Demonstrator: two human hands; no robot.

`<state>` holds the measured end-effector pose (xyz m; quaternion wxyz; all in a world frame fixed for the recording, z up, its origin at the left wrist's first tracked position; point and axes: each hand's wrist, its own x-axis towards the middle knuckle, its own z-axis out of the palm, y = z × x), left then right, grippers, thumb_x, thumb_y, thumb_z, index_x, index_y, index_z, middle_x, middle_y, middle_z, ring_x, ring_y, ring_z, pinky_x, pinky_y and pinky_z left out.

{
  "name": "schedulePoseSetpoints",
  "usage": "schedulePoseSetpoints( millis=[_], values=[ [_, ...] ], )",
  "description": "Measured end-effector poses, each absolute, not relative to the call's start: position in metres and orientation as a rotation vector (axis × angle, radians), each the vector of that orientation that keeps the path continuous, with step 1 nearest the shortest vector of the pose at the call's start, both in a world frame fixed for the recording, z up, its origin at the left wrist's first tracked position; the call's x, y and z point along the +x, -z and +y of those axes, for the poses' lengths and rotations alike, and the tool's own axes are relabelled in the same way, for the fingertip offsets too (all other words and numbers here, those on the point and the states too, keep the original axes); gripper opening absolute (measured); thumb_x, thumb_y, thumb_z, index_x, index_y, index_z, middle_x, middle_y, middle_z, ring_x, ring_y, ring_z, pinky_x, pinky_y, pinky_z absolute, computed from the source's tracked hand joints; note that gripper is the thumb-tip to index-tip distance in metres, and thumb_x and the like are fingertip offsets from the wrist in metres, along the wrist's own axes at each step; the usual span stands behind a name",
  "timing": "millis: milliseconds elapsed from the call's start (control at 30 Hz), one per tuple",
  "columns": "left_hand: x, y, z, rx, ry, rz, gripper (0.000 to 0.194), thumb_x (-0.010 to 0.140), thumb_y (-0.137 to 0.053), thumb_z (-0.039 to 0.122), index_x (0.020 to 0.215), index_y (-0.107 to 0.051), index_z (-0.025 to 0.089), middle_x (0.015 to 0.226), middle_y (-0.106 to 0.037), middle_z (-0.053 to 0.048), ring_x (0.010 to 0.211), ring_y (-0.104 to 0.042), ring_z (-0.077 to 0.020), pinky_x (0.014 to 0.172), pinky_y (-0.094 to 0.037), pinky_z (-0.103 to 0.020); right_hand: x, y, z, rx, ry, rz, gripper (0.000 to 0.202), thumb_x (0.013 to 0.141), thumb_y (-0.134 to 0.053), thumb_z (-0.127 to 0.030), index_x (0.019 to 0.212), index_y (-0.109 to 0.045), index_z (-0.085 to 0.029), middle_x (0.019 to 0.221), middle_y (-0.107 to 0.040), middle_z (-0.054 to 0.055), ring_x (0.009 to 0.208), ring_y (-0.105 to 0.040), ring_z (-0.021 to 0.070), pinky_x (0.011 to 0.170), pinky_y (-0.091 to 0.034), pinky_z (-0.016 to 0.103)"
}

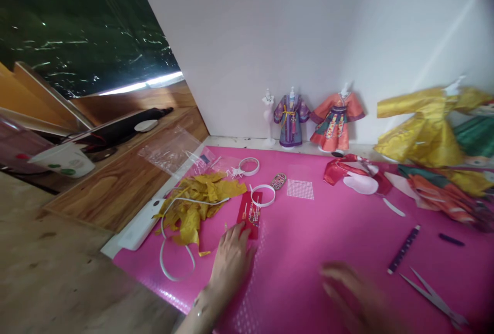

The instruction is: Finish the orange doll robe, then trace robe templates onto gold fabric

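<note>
My left hand (231, 257) lies palm down on the pink mat, its fingertips at the lower edge of a red card (250, 228) bearing small beads. Its fingers are spread a little. My right hand (347, 287) is smeared by motion above the mat at the lower middle. White tape rings (263, 196) stand by the card, near an oval patterned case (278, 181) and a sheet of white dots (300, 189). Left of the card, crumpled yellow fabric (196, 200) lies under a white cord (162, 264).
Small dressed mannequins (292, 120) stand along the wall. Red fabric (347, 167) and orange fabric (440, 195) lie at the right. Open scissors (436, 298) and a dark patterned stick (403, 249) lie at the lower right. A white cup (67, 160) is at the left.
</note>
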<state>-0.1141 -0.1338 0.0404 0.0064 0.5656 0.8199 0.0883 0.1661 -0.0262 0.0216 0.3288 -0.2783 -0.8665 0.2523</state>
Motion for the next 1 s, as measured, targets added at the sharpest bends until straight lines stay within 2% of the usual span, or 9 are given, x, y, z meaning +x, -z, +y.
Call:
schedulePoseSetpoints(
  millis=[33, 100, 200, 300, 367, 467, 633, 800, 1000],
  values=[
    [-0.114, -0.036, -0.135, 1.800, -0.273, 2.565, 0.033, 0.091, -0.059, 0.024, 0.122, -0.063, 0.016, 0.135, -0.061, -0.016, 0.125, -0.057, -0.0332, 0.105, -0.048, -0.054, 0.147, -0.029, -0.018, -0.735, -0.672, -2.301, 0.020, 0.095, -0.054, -0.029, 0.106, -0.070, -0.028, 0.107, -0.075, 0.004, 0.096, -0.073, 0.0202, 0.084, -0.059, 0.029],
    [-0.116, -0.030, -0.137, 1.852, -0.265, 2.567, 0.037, 0.091, -0.060, 0.027, 0.126, -0.062, 0.016, 0.137, -0.061, -0.016, 0.127, -0.056, -0.0334, 0.107, -0.046, -0.056, 0.106, -0.043, -0.003, -0.735, -0.745, -2.441, 0.024, 0.097, -0.046, -0.023, 0.109, -0.067, -0.024, 0.102, -0.073, 0.005, 0.087, -0.072, 0.0192, 0.078, -0.059, 0.031],
    [-0.118, -0.026, -0.137, 1.886, -0.239, 2.573, 0.041, 0.091, -0.059, 0.029, 0.130, -0.060, 0.017, 0.140, -0.059, -0.016, 0.130, -0.054, -0.0333, 0.109, -0.044, -0.056, 0.053, -0.057, 0.017, -0.813, -0.692, -2.628, 0.030, 0.094, -0.047, -0.013, 0.117, -0.065, -0.019, 0.103, -0.071, 0.008, 0.089, -0.071, 0.0212, 0.080, -0.056, 0.034],
    [-0.118, -0.027, -0.136, 1.878, -0.195, 2.571, 0.042, 0.091, -0.058, 0.029, 0.132, -0.059, 0.017, 0.142, -0.058, -0.016, 0.132, -0.052, -0.0337, 0.110, -0.043, -0.057, 0.017, -0.062, 0.031, -0.884, -0.601, -2.755, 0.040, 0.095, -0.048, -0.013, 0.133, -0.058, -0.019, 0.110, -0.070, 0.010, 0.092, -0.070, 0.0232, 0.076, -0.055, 0.033],
    [-0.118, -0.029, -0.135, 1.869, -0.172, 2.555, 0.043, 0.092, -0.058, 0.030, 0.134, -0.058, 0.018, 0.144, -0.056, -0.015, 0.134, -0.050, -0.0340, 0.110, -0.042, -0.057, 0.003, -0.060, 0.037, -0.905, -0.577, -2.774, 0.042, 0.096, -0.048, -0.014, 0.136, -0.056, -0.020, 0.111, -0.069, 0.011, 0.089, -0.071, 0.0243, 0.071, -0.054, 0.033],
    [-0.119, -0.033, -0.133, 1.847, -0.148, 2.529, 0.044, 0.094, -0.056, 0.033, 0.136, -0.057, 0.018, 0.147, -0.053, -0.016, 0.136, -0.049, -0.0345, 0.112, -0.040, -0.057, -0.008, -0.056, 0.045, -0.926, -0.553, -2.778, 0.037, 0.096, -0.050, -0.015, 0.131, -0.061, -0.020, 0.111, -0.069, 0.013, 0.090, -0.071, 0.0250, 0.072, -0.053, 0.032],
    [-0.120, -0.035, -0.130, 1.817, -0.152, 2.520, 0.045, 0.094, -0.057, 0.033, 0.137, -0.056, 0.018, 0.148, -0.052, -0.017, 0.137, -0.047, -0.0350, 0.114, -0.037, -0.059, -0.013, -0.046, 0.055, -0.952, -0.557, -2.758, 0.020, 0.095, -0.055, -0.018, 0.108, -0.070, -0.020, 0.106, -0.070, 0.010, 0.090, -0.070, 0.0226, 0.072, -0.049, 0.029],
    [-0.118, -0.039, -0.130, 1.787, -0.166, 2.501, 0.046, 0.094, -0.057, 0.031, 0.138, -0.056, 0.017, 0.149, -0.051, -0.018, 0.138, -0.046, -0.0350, 0.115, -0.034, -0.061, -0.014, -0.041, 0.060, -0.941, -0.615, -2.681, 0.012, 0.095, -0.057, -0.018, 0.096, -0.069, -0.019, 0.100, -0.071, 0.008, 0.082, -0.068, 0.0197, 0.067, -0.045, 0.027],
    [-0.120, -0.046, -0.119, 1.709, -0.146, 2.474, 0.047, 0.094, -0.056, 0.031, 0.138, -0.055, 0.015, 0.150, -0.049, -0.018, 0.141, -0.043, -0.0351, 0.115, -0.032, -0.061, -0.004, -0.046, 0.064, -0.856, -0.738, -2.532, 0.010, 0.095, -0.058, -0.018, 0.091, -0.067, -0.019, 0.093, -0.071, 0.004, 0.074, -0.066, 0.0158, 0.065, -0.045, 0.026]
  ],
)
